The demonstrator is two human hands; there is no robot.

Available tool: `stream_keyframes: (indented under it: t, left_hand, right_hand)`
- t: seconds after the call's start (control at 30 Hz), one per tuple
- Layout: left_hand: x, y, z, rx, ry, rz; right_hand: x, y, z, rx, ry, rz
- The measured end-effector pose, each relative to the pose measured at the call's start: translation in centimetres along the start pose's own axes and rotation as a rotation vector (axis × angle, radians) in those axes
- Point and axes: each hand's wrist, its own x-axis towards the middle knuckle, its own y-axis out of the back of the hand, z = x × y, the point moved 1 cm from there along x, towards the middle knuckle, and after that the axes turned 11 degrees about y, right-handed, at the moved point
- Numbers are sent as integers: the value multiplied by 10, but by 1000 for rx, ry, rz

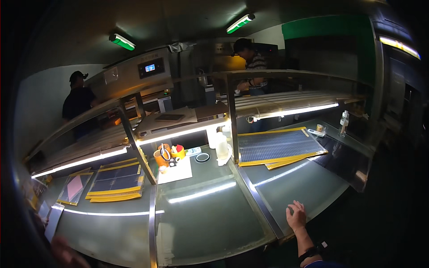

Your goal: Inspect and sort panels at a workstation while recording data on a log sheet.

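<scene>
My right grip (296, 217) is released, its fingers loosely bent around nothing, by the near edge of the right part of the desk (290, 185); farther back on that part lie the dark sheets (279, 145) with yellow edges, stacked below a lit tube (299, 110); a clear bottle (343, 123) stands upright to their right; my left grip (67, 253) is blurred at the lower left, so I cannot tell its state; a pale board (54, 221) is near it.
</scene>
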Motion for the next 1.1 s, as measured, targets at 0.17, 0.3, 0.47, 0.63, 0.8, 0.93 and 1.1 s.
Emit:
stream_keyframes:
  t: [0.17, 0.3, 0.47, 0.63, 0.8, 0.93, 1.1]
  left_hand:
    - [-106, -118, -120, 156, 114, -1006]
    - [-185, -120, -216, 726, 560, -1106]
    - [-211, -95, -263, 1015, 821, -846]
    - [-217, -97, -296, 1093, 1062, -642]
    - [-250, -122, -355, 1156, 1443, -288]
    - [-248, -121, -318, 850, 1436, -76]
    - [-221, -106, -249, 903, 1322, -243]
  right_hand:
    - [-3, 4, 4, 21, -10, 36]
    - [-1, -1, 11, 22, -12, 76]
    - [-1, 5, 13, 49, -42, 105]
    - [2, 12, 17, 176, -134, 238]
    - [-12, 4, 182, -564, -365, 469]
    - [-1, 30, 221, -188, -1066, -13]
    - [26, 50, 169, -951, -496, -1176]
